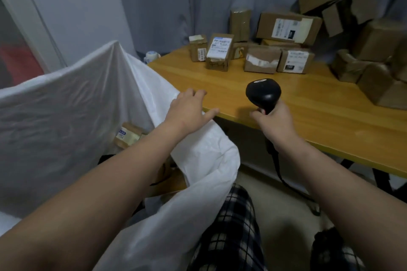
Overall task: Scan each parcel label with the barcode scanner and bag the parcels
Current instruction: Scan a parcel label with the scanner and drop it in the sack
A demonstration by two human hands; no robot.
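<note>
The right hand (273, 121) holds the black barcode scanner (263, 92) upright by its handle, just above the near edge of the table (308, 112). Its grip is clamped round the handle, with the forefinger curled at the front. The scanner's rounded head points toward the far side of the table. A dark cable (279, 174) runs down from the handle's base, under the wrist and below the table edge.

The left hand (190, 105) reaches over the table's near corner, where the rim of the white bag (66, 116) drapes against the wood. Its grip is apart: the fingers stretch forward, relaxed, the thumb points right along the table edge, and it holds nothing. Whether the fingertips touch the table cannot be told.

The bag stands open to the left of the table, its far wall raised high and its near side slumped across the person's lap. 1 brown parcel (128, 136) with a pale label lies inside it, partly hidden by the left forearm.

Brown cardboard boxes (374, 50) crowd the far side of the table, well apart from both hands. At the left of the group stands an upright labelled box (219, 51), with a smaller box (198, 47) just beside it. To the right, 2 low boxes (261, 60) sit side by side, and a larger box (288, 27) with a white label rests higher behind them. More boxes are heaped at the right end.

Checked trousers (231, 226) show at the bottom.
</note>
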